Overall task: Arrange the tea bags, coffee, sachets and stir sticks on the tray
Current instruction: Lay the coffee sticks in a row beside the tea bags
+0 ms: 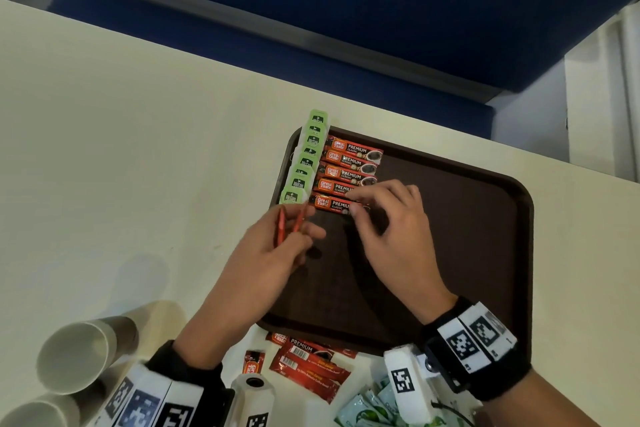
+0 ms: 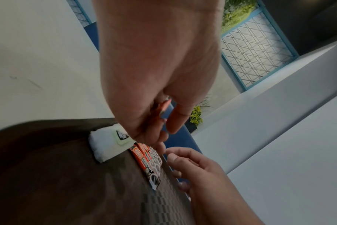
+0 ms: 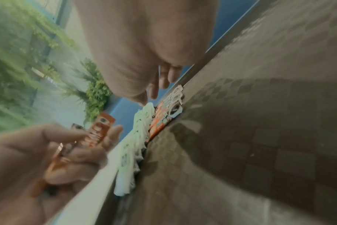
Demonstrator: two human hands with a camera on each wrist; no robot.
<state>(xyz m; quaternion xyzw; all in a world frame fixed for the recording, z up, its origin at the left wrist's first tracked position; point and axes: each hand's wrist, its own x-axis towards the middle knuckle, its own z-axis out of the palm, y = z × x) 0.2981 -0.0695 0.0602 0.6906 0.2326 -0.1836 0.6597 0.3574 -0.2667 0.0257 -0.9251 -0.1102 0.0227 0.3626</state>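
Here the brown tray [image 1: 485,204] sits on a cream table [image 1: 121,149].

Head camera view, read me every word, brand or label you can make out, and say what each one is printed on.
"Great Taste" – coffee sachets in the row on the tray.
"PREMIUM CLASSIC" – the same coffee sachets.
"PREMIUM" – loose red sachet on the table, near the tray's edge.
Green tea bag tags: dark logo, lettering too small to read.
Loose sachets' barcode and fine print: unreadable.
Wristband markers: black-and-white codes, no words.
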